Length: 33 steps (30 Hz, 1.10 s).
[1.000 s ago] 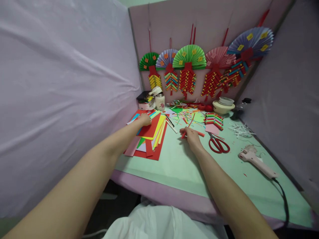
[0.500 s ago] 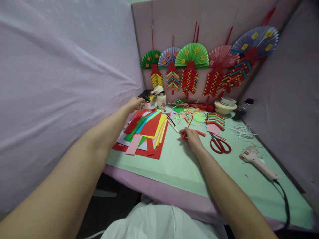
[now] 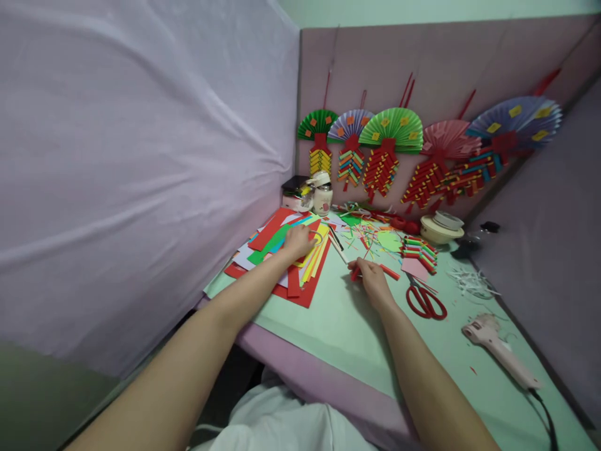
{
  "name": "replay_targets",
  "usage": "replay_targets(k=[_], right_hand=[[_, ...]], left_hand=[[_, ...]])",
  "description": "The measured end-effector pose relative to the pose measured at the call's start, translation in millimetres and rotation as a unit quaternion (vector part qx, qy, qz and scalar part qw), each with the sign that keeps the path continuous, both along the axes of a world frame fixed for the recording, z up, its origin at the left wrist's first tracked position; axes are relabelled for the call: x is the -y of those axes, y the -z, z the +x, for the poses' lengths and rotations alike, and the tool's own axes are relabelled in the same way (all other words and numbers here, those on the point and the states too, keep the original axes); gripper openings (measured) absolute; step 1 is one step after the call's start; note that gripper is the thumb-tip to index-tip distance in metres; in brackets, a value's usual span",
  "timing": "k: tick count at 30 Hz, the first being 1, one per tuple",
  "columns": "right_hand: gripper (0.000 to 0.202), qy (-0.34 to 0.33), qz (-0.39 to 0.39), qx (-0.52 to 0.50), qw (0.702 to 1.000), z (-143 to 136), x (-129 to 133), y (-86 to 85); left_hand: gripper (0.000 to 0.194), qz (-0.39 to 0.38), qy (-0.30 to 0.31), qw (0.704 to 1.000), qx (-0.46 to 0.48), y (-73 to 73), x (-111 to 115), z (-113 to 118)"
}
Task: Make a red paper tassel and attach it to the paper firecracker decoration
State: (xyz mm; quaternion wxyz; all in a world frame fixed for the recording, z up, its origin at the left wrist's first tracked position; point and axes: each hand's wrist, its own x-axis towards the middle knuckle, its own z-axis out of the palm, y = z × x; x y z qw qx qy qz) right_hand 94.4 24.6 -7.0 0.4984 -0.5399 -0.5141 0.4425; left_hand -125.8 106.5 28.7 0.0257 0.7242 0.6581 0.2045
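My left hand (image 3: 299,242) is closed on a pale ring (image 3: 318,238) that looks like a roll of tape. It is over the stack of coloured paper (image 3: 267,241), whose red bottom sheet sticks out at the front. My right hand (image 3: 370,277) grips a red paper strip (image 3: 355,273) close to the tabletop, its fingertips pinched on it. A rolled red paper tube (image 3: 389,272) lies just beyond that hand. Red-handled scissors (image 3: 425,302) rest to its right, near a pink paper piece (image 3: 414,268) with a row of coloured paper rolls (image 3: 419,252) behind it.
A pink glue gun (image 3: 500,351) with a black cord lies at the right. Paper scraps (image 3: 364,235) spread across the back. A white bottle (image 3: 322,199) stands behind the paper stack, bowls (image 3: 441,228) at back right. Paper fans (image 3: 392,130) with firecracker strings hang on the back panel.
My left hand has come from beside the bottle, toward me and right over the paper stack, carrying the ring. My right hand still holds the red strip. The camera view has shifted.
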Motion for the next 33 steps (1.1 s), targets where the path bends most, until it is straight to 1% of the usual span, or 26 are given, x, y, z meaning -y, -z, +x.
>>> replay_targets(k=[2, 4, 6, 7, 9, 10, 12, 14, 17, 19, 21, 22, 24, 26, 27, 30, 33], right_hand=[[0.041, -0.024, 0.001, 0.035, 0.999, -9.5, -2.1, -0.6], [0.044, -0.051, 0.007, 0.08, 0.995, -27.3, -8.2, -2.8], [0.044, -0.084, 0.022, 0.13, 0.988, -52.2, -18.1, -5.8], [0.043, -0.1, 0.037, 0.151, 0.983, -65.9, -23.8, -7.2], [0.041, -0.12, 0.059, 0.199, 0.971, -92.0, -34.9, -8.5], [0.04, -0.114, 0.064, 0.221, 0.966, -102.8, -39.5, -8.1], [0.039, -0.099, 0.069, 0.248, 0.961, -117.0, -45.9, -5.2], [0.041, -0.084, 0.071, 0.259, 0.96, -120.9, -49.2, 0.1], [0.045, -0.071, 0.069, 0.238, 0.966, -114.6, -51.3, 9.5], [0.047, -0.066, 0.065, 0.203, 0.975, -109.6, -52.0, 15.1], [0.049, -0.06, 0.058, 0.182, 0.98, -107.4, -52.4, 19.3], [0.049, -0.053, 0.054, 0.18, 0.981, -107.4, -52.5, 20.8], [0.049, -0.046, 0.05, 0.18, 0.981, -108.4, -52.3, 22.6], [0.048, -0.051, 0.053, 0.173, 0.982, -109.7, -52.1, 23.5], [0.048, -0.054, 0.055, 0.169, 0.983, -110.0, -51.9, 23.6], [0.049, -0.053, 0.055, 0.162, 0.984, -109.6, -51.3, 23.8], [0.049, -0.048, 0.053, 0.158, 0.985, -108.6, -50.1, 23.5]], left_hand=[[0.053, 0.018, -0.075, 0.997, -0.014, 1.1, -5.7, -19.3], [0.065, -0.008, -0.152, 0.988, -0.018, 4.1, -10.6, -40.4], [0.075, -0.052, -0.188, 0.981, -0.016, 10.0, -12.0, -55.8], [0.079, -0.068, -0.194, 0.979, -0.014, 13.4, -11.2, -59.7], [0.084, -0.094, -0.185, 0.978, -0.016, 19.2, -6.8, -59.4], [0.085, -0.103, -0.173, 0.979, -0.018, 21.1, -3.4, -55.8], [0.085, -0.116, -0.129, 0.985, -0.025, 22.0, 5.0, -44.1], [0.08, -0.127, -0.095, 0.987, -0.032, 20.2, 14.3, -30.3], [0.064, -0.107, -0.05, 0.993, -0.03, 16.4, 25.3, -15.4], [0.055, -0.097, -0.022, 0.995, -0.018, 14.6, 27.9, -14.3], [0.054, -0.086, -0.018, 0.996, -0.004, 13.4, 25.2, -21.9], [0.055, -0.074, -0.031, 0.997, 0.002, 12.9, 22.1, -28.6], [0.059, -0.049, -0.09, 0.995, 0.012, 12.0, 13.7, -45.4], [0.057, -0.052, -0.153, 0.986, 0.026, 11.0, 5.3, -62.2], [0.055, -0.057, -0.172, 0.983, 0.034, 10.5, 2.0, -69.0], [0.05, -0.06, -0.187, 0.979, 0.051, 8.1, -2.2, -79.7], [0.045, -0.029, -0.185, 0.98, 0.068, 4.8, 0.5, -80.9]])
